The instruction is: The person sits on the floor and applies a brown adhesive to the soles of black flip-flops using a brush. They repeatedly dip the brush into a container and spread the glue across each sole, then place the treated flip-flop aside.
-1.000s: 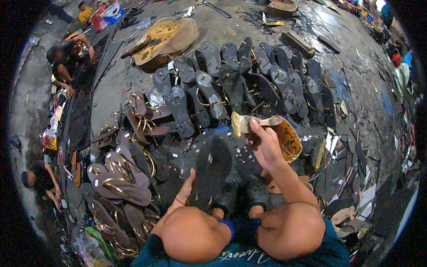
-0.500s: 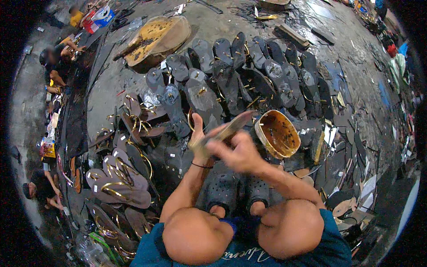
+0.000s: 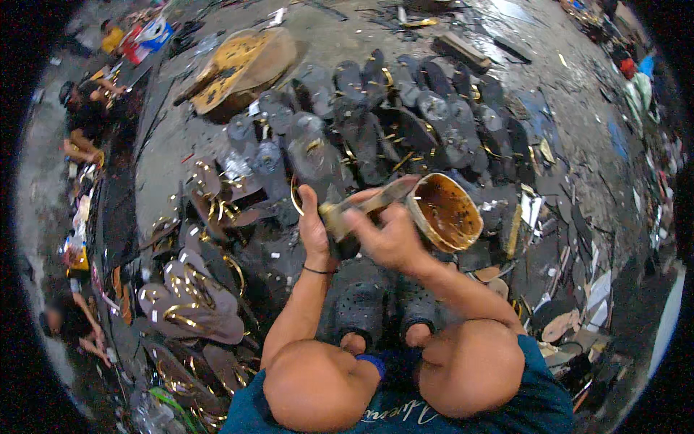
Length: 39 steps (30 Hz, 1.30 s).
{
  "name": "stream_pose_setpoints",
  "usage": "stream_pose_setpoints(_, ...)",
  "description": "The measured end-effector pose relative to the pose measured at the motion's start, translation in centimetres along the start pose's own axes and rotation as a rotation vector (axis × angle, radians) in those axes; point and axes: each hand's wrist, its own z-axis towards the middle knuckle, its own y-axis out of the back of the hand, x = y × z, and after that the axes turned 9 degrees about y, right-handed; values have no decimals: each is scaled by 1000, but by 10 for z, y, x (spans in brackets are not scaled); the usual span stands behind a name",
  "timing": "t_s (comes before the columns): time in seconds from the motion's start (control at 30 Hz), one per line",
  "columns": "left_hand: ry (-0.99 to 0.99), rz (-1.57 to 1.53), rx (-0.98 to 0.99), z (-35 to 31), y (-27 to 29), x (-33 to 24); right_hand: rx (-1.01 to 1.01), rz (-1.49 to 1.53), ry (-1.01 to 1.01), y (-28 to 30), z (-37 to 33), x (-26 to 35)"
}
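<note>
Fingers, left: the fingers of your left hand (image 3: 316,235) grip a dark sandal (image 3: 318,170), thumb along its edge, sole away from you.
Fingers, right: those of your right hand (image 3: 390,235) are closed round a brush (image 3: 393,192), its pale bristle end toward the left hand. Blur leaves it uncertain whether the bristles touch the sandal.
Wrist, left: one black band (image 3: 318,271).
Just beyond your right hand: one tub (image 3: 426,230), pale-rimmed, amber-brown inside with dark specks; the brush handle's end lies near its rim in this view.
Below your hands: two dark perforated clogs (image 3: 359,307), on your feet.
Ahead of you: a cluster of dark sandals (image 3: 455,130), set close together on the grey floor (image 3: 170,145).
To your left: a heap of brown sandals (image 3: 195,311) with gold straps.
Farther ahead: one broad yellow-topped slab (image 3: 253,54), dark bits across it; right of that, a wooden block (image 3: 463,52).
Left edge: seated co-workers (image 3: 83,105).
</note>
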Motion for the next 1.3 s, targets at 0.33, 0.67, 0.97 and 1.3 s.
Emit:
stream_pose_setpoints(0.33, -28, -55, 59, -19, -49, 13, 279, 118, -563, 61, -27, -25)
stream_pose_setpoints(0.67, -204, 1905, -1330, 50, 177, -140, -464, -47, -416, 351, 23, -149)
stream_pose_setpoints(0.97, -462, 1626, -1327, 26, 266, -230, -539, -765, -201, 319, -12, -127)
stream_pose_setpoints(1.3, -303, 1448, -74, -73, 100, 46, 203, -1018, -125, 193, -18, -98)
